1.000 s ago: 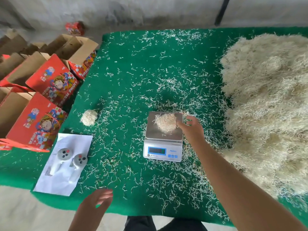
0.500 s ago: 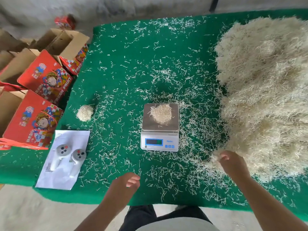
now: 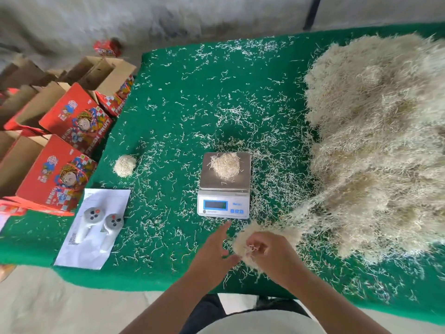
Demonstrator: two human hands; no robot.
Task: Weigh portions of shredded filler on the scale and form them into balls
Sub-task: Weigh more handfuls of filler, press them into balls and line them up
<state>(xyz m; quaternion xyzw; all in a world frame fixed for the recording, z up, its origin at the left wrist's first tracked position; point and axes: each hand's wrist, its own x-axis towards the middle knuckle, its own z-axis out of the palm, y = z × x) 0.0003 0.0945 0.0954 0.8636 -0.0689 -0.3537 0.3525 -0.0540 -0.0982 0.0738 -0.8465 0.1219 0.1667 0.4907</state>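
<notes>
The right hand [image 3: 272, 251] has come away from the big pile [image 3: 380, 145] with a fresh tuft of filler [image 3: 243, 239], its grip curled around it, and the left hand [image 3: 214, 249] has risen to meet it, fingers spread and seemingly just touching the tuft. Both hover over the near edge of the table [image 3: 168, 116]. An earlier portion [image 3: 225, 166] sits on the scale [image 3: 225, 186], and a finished ball [image 3: 124, 165] lies well off to its left.

One scale [image 3: 225, 186], carrying one portion [image 3: 225, 165]. One finished ball [image 3: 124, 165]. One large filler pile [image 3: 380, 141]. Two controllers [image 3: 101, 221] on one paper sheet [image 3: 92, 249]. Two hands [image 3: 213, 254].
</notes>
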